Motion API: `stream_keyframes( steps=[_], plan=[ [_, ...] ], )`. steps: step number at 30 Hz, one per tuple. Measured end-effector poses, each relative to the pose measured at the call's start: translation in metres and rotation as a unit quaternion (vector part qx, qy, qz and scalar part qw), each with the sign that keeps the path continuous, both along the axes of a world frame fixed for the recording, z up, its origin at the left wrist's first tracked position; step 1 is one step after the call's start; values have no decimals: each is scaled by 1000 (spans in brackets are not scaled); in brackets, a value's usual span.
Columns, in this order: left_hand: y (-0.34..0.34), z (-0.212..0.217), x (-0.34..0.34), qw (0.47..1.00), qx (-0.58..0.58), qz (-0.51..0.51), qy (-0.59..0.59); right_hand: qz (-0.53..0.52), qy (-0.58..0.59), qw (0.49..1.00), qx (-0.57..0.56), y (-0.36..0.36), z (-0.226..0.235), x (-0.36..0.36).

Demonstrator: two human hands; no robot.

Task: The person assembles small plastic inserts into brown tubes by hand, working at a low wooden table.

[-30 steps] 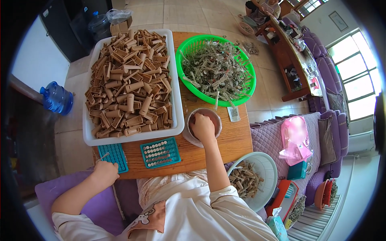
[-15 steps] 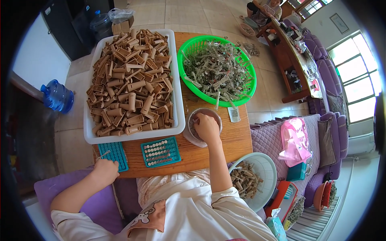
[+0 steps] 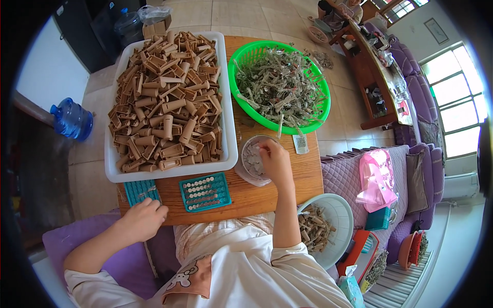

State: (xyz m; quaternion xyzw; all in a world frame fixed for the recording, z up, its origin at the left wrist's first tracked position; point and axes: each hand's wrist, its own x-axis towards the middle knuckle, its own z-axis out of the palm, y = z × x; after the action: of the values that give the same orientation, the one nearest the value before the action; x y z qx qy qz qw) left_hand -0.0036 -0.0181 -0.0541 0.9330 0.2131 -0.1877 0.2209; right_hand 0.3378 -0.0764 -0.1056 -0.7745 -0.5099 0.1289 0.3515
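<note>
My right hand (image 3: pixel 275 160) reaches into a small round bowl (image 3: pixel 246 172) of small pale flat pieces on the wooden table (image 3: pixel 267 192); its fingertips pinch among the pieces, and whether one is held I cannot tell. My left hand (image 3: pixel 142 218) rests at the table's near left edge, fingers curled, just below a teal grid tray (image 3: pixel 139 190). A second teal grid tray (image 3: pixel 205 191) with small round pieces set in its holes lies between my hands.
A large white tray (image 3: pixel 112 169) heaped with tan tube-shaped parts fills the table's left. A green basket (image 3: pixel 236 97) of thin grey-green parts sits at the back right. A white bowl (image 3: pixel 339 215) of tan pieces rests on the purple sofa at my right.
My right hand has stayed in the small bowl, shifting slightly among the pieces. My left hand has moved a little up toward the table edge.
</note>
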Motion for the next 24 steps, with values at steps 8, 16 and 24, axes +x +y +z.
stream_keyframes(
  steps=[8,16,24],
  plan=[
    [1,16,20,922,-352,122,-109,-28,404,911,79,-3,32,6],
    [12,27,19,686,-608,383,-111,-5,468,877,108,4,68,-24],
    [22,39,11,535,-687,451,-196,22,483,862,151,10,74,-48]
  ],
)
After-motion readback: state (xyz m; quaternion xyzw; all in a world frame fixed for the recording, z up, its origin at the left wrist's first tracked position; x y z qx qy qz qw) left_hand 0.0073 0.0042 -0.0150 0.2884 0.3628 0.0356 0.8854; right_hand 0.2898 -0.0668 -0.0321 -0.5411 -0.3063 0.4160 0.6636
